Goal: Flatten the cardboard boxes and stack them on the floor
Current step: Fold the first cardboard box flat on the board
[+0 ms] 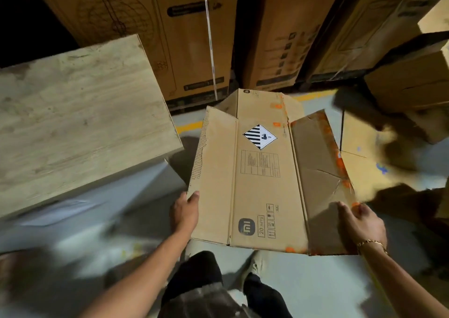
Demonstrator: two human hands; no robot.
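Holding flattened cardboard box (262, 184) mid-air over grey floor (303, 281), just right of wooden table (80, 118), w/ L hand (185, 210) pinching left flap edge, digit on top, & R hand (362, 223) gripping right flap's near corner.

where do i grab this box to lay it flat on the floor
Take the box by its two long outer edges at the near end, one hand from each side, as the left hand and right hand do now. It is a wide sheet creased lengthwise, so held by one edge it would likely fold.
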